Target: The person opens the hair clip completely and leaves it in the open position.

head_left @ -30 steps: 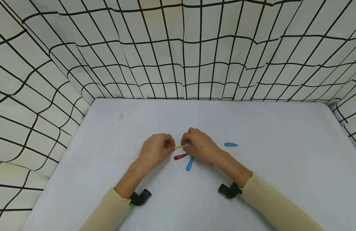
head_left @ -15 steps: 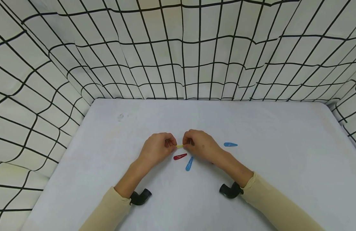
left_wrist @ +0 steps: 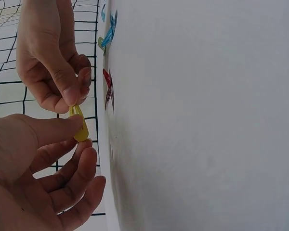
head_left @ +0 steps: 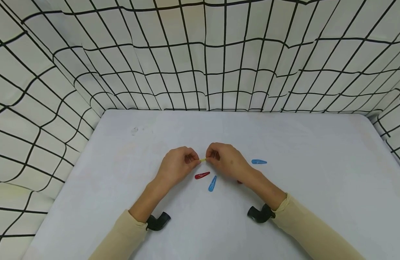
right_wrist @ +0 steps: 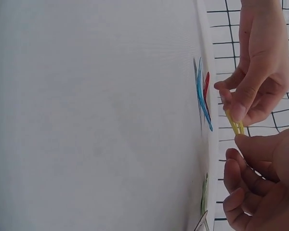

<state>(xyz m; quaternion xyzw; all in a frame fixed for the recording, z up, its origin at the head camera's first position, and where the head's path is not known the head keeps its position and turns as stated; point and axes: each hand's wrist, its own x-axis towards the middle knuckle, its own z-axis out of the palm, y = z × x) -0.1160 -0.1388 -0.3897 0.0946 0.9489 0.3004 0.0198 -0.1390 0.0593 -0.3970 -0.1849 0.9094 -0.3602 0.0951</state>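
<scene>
A yellow snap hair clip (head_left: 203, 159) is held just above the table between both hands. My left hand (head_left: 176, 165) pinches its broad rounded end between thumb and fingers, as the left wrist view shows on the clip (left_wrist: 81, 132). At the narrow end, my right hand (head_left: 228, 161) pinches it with thumb and forefinger. In the right wrist view the clip's two yellow strips (right_wrist: 233, 122) look spread apart. Below the hands lie a red hair clip (head_left: 202, 175) and a blue hair clip (head_left: 212, 183). Fingertips cover both ends of the yellow clip.
Another blue clip (head_left: 259, 161) lies right of my right hand. A small red piece (head_left: 240, 182) shows from under the right wrist. In the right wrist view a greenish clip (right_wrist: 204, 192) lies on the white table (head_left: 316, 173). Black netting (head_left: 216, 72) rises behind.
Both hands have lifted slightly away from me with the yellow clip. My right fingers, loosely beside its end a second ago, now pinch it. The red piece under the right wrist has come into view.
</scene>
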